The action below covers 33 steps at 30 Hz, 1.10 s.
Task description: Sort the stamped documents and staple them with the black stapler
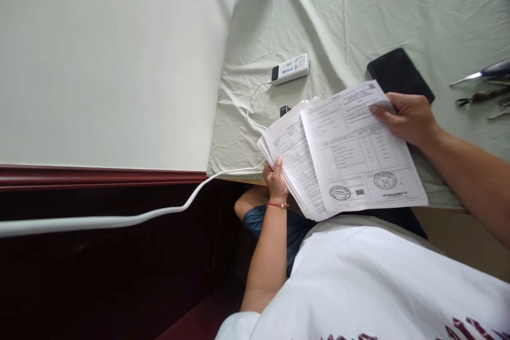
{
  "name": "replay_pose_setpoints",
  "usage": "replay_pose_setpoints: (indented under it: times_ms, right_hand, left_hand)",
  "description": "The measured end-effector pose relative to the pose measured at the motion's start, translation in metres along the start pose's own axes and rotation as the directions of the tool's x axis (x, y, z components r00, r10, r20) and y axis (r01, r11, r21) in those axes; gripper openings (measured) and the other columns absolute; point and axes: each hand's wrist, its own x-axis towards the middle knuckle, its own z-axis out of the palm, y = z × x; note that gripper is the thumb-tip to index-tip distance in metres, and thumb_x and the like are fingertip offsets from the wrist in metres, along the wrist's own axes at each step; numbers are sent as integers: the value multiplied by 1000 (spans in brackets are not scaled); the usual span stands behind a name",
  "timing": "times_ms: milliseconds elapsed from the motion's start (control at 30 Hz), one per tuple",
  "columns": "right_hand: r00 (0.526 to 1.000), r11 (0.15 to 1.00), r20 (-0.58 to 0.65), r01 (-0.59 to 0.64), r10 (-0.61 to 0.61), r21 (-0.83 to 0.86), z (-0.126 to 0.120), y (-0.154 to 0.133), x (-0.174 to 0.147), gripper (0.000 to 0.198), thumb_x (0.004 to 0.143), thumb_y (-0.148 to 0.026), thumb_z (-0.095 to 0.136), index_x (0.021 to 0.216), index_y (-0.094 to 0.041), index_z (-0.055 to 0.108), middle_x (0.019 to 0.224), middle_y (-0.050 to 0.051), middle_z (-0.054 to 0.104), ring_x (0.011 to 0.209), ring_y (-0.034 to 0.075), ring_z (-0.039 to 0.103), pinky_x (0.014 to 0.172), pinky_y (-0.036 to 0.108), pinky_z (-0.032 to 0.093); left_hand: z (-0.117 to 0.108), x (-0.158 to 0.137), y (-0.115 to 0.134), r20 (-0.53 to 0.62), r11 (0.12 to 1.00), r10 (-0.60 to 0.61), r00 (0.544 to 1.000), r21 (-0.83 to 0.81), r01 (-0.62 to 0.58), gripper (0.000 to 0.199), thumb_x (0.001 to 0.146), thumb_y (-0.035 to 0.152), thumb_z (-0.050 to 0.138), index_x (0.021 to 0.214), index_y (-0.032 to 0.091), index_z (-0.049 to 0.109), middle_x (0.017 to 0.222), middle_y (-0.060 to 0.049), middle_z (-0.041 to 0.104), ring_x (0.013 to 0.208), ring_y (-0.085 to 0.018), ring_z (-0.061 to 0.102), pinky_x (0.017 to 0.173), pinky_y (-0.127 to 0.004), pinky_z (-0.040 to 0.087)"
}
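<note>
My left hand (275, 183) is closed around the lower left edge of a stack of printed papers (292, 156), thumb on top. My right hand (410, 117) pinches the upper right edge of a stamped document (358, 156), which overlaps the right side of the stack. The document carries a printed table, two round stamps and a barcode along its bottom. Both lie tilted above my lap at the edge of the cloth. Whether the right hand holds one sheet or several I cannot tell.
A white power bank (290, 69) with a thin cable lies on the pale green cloth (255, 26). Behind my right hand is a black rectangular case (398, 74). A screwdriver (484, 71) and keys (484, 96) lie far right. A thick white cable (159, 216) crosses at left.
</note>
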Motion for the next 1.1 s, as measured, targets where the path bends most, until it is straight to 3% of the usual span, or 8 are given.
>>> replay_pose_setpoints:
  times_ms: [300, 400, 767, 1100]
  right_hand:
    - [999, 999, 49, 27, -25, -45, 2, -4, 1, 40, 95, -52, 59, 67, -26, 46, 62, 0, 43, 62, 16, 39, 62, 37, 35]
    - [998, 999, 60, 28, -26, -29, 3, -1, 2, 38, 93, -46, 62, 67, -25, 46, 61, -2, 43, 62, 15, 39, 62, 34, 35]
    - [999, 1000, 38, 20, -20, -5, -1, -8, 1, 28, 87, -38, 61, 67, -22, 51, 60, -3, 42, 62, 13, 41, 60, 30, 34]
    - [1000, 1000, -11, -24, 24, -8, 0, 0, -3, 40, 85, -56, 67, 68, -22, 56, 63, -1, 46, 62, 14, 41, 56, 31, 33]
  left_hand:
    - [5, 0, -5, 15, 990, 54, 998, 134, -55, 46, 69, 50, 94, 98, 18, 78, 97, -5, 82, 92, -21, 76, 95, -36, 59]
    - [6, 0, -6, 23, 984, 46, 999, 172, -49, 45, 70, 50, 93, 97, 18, 76, 94, -5, 81, 88, -20, 75, 92, -36, 59]
    - [7, 0, -3, 22, 987, 52, 998, 151, -55, 46, 74, 51, 91, 104, 18, 78, 101, -6, 82, 97, -22, 78, 99, -38, 59]
    - [9, -7, 4, -7, 1000, -5, 1000, 14, 5, 55, 69, 61, 96, 101, 18, 83, 109, -9, 85, 115, -29, 79, 109, -41, 59]
